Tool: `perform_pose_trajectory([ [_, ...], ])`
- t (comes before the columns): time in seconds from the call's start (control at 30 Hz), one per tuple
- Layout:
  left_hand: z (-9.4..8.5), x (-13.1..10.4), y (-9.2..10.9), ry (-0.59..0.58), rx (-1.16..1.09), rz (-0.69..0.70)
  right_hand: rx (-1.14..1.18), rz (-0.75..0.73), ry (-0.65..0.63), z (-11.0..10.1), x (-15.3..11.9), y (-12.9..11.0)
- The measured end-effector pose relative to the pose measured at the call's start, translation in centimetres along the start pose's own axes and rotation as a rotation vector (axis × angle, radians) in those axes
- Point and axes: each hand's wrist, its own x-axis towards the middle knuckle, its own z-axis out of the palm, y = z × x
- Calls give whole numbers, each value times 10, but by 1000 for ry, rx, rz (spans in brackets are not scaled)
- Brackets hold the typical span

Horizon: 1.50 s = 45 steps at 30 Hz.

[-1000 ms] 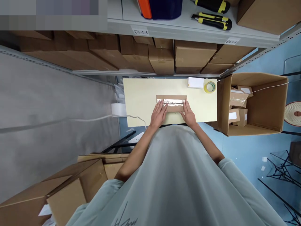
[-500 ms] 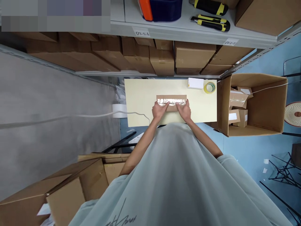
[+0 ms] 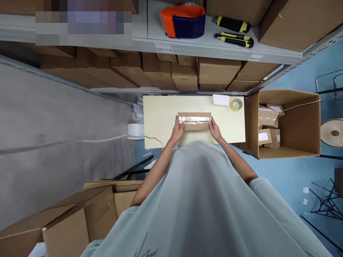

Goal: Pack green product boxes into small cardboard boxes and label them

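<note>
A small brown cardboard box (image 3: 197, 126) with shiny clear tape along its top lies across the middle of the pale yellow table (image 3: 160, 104). My left hand (image 3: 178, 130) grips its left end, and my right hand (image 3: 214, 129) grips its right end. Behind the box, towards the table's back right, are a white box (image 3: 220, 100) and a roll of yellow-green tape (image 3: 236, 104); neither hand touches them.
Right of the table stands a large open carton (image 3: 300, 125) holding several small boxes. Above the table's back edge runs a shelf (image 3: 187, 45) with cutters and an orange-blue tool. A white cable (image 3: 115, 137) crosses the left side. Cartons (image 3: 66, 228) stand lower left.
Both hands have moved from the front part of the box's top out to its two ends, the thumbs now apart. The whole view has shifted slightly.
</note>
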Motion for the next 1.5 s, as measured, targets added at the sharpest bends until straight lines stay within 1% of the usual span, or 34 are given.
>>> perform_pose_trajectory([
  [0.07,-1,-7,-3,-11,-6,17,36,-15,-70,-3,-8,6],
  [0.17,-2,-18,-5,-31,-34,70,17,-55,-154,-6,-22,12],
  [0.27,-6,-25,1,-26,-20,70,19,-74,-125,-10,-28,14],
  [0.33,-11,-28,9,-22,7,85,13,-78,-85,-15,-28,11],
  [0.43,-16,-31,29,-16,56,152,-41,-61,-18,-28,-22,0],
  [0.5,-16,-29,43,4,112,160,-120,-24,25,-37,-15,-10],
  [0.6,-6,-17,58,67,172,96,-295,68,50,-44,2,-22],
  [0.67,3,-5,61,117,182,29,-374,119,28,-43,14,-26],
  [0.73,12,7,57,142,195,-48,-396,157,-4,-39,26,-26],
  [0.8,17,16,49,141,202,-114,-385,184,-30,-35,36,-22],
  [0.9,15,20,32,102,115,-141,-312,180,-58,-32,41,-12],
  [0.97,10,16,20,78,30,-125,-227,167,-51,-32,36,-4],
  [1.07,4,4,3,50,-17,-123,-99,177,-16,-32,19,8],
  [1.17,5,-6,-8,-61,-40,-99,-27,154,-43,-27,2,17],
  [1.23,8,-8,-11,-109,-60,-68,-14,125,-60,-21,-4,19],
  [1.37,14,0,-11,-66,-73,-69,-14,108,-49,-12,3,19],
  [1.43,16,7,-7,-36,-48,-82,-27,110,-68,-16,11,18],
  [1.5,19,12,0,15,15,-57,-61,98,-72,-27,20,18],
])
